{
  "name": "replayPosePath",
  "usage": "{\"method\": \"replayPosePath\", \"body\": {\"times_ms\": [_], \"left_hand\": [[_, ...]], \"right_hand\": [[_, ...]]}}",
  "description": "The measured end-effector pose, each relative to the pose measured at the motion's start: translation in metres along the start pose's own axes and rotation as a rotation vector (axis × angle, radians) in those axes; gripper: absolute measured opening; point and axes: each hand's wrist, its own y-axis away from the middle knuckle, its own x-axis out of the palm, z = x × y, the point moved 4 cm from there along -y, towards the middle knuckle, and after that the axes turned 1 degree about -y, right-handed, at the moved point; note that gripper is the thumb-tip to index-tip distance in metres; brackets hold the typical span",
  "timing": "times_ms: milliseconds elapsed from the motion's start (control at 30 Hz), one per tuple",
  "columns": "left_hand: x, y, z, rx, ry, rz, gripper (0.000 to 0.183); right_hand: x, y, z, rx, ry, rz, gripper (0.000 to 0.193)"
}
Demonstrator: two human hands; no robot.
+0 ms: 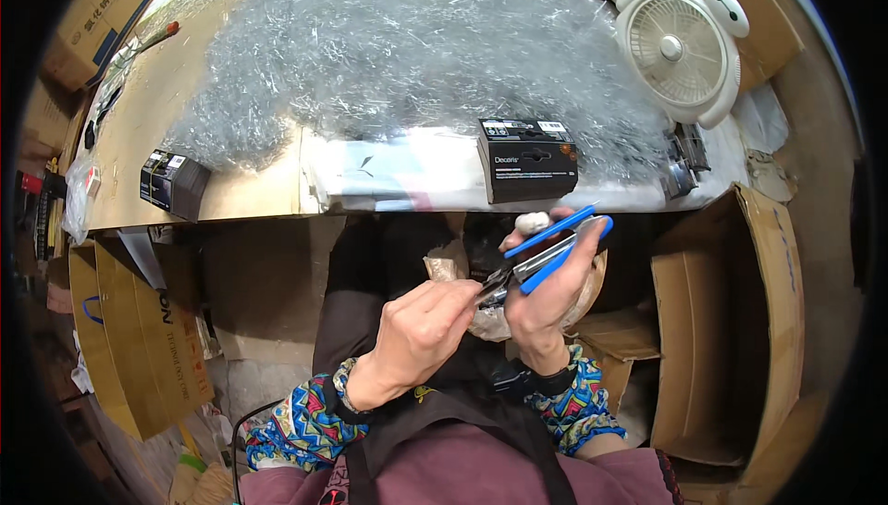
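Observation:
Over my lap, just in front of the table edge, my right hand (538, 320) is wrapped round a pair of blue-handled pliers (548, 276). The handles slant up and away to the right, and the dark jaws point toward my left hand (418, 337). That hand is closed in a pinch at the jaws; whatever its fingers hold is too small or hidden to make out. A white cover (532, 223) sits on one fingertip of the right hand. Beneath the hands, a partly hidden plastic-lined container (487, 324) rests near my lap.
A big heap of clear, shiny strands (398, 52) spreads over the table (259, 192). Black boxes (527, 177) stand at the front edge, another (174, 183) farther left. A white fan (680, 52) is at back right. Open cardboard boxes (777, 311) and a paper bag (139, 348) flank me.

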Motion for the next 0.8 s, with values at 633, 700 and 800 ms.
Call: {"method": "replayPosePath", "body": {"times_ms": [633,700,800], "left_hand": [[0.001,0.003,-0.004,0.017,-0.037,-0.022,0.019],[0.004,0.001,-0.004,0.011,-0.045,-0.015,0.019],[0.013,0.004,-0.01,0.011,-0.085,0.044,0.02]], "right_hand": [[0.008,0.027,-0.006,0.018,0.008,0.179,0.049],[0.006,0.025,-0.01,0.021,0.017,0.166,0.048],[-0.003,0.019,-0.011,-0.007,0.106,0.211,0.048]]}}
